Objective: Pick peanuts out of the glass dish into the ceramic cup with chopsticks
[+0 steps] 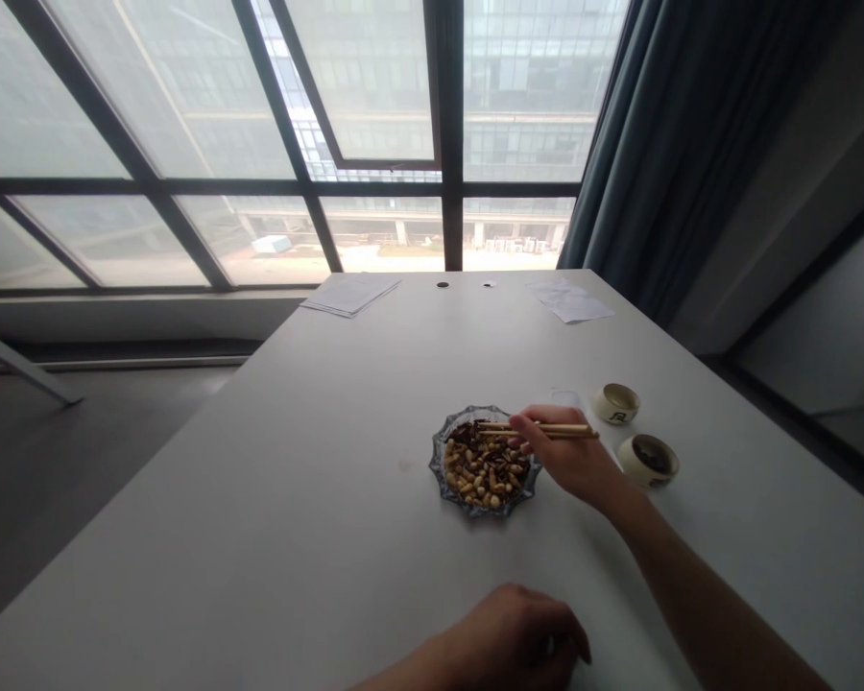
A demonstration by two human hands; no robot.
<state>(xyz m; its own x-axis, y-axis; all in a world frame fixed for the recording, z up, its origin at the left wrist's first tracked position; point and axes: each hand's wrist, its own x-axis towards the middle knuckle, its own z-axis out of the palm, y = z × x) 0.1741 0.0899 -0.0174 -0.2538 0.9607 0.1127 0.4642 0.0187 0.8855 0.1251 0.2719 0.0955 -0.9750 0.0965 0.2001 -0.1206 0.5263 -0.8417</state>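
My right hand [558, 446] is closed around a pair of wooden chopsticks [565, 431]. Their tips reach left over a scalloped glass bowl [439, 480], among the dark seeds [468, 434] on its far side. Peanuts in their shells [479, 485] fill the near part of the bowl, mixed with more dark seeds. Whether the tips pinch a seed is too small to tell. Close to the table's near edge rests my left hand [518, 633], its fingers curled in and apart from the bowl. I see nothing held in it.
Right of the bowl stand two cream cups: the nearer cup [648, 463] has dark contents, the farther cup [617, 404] bears a black character. A clear object [565, 395] is partly behind my right hand. Papers [352, 294] and further sheets [572, 299] lie at the white table's [317, 480] far end.
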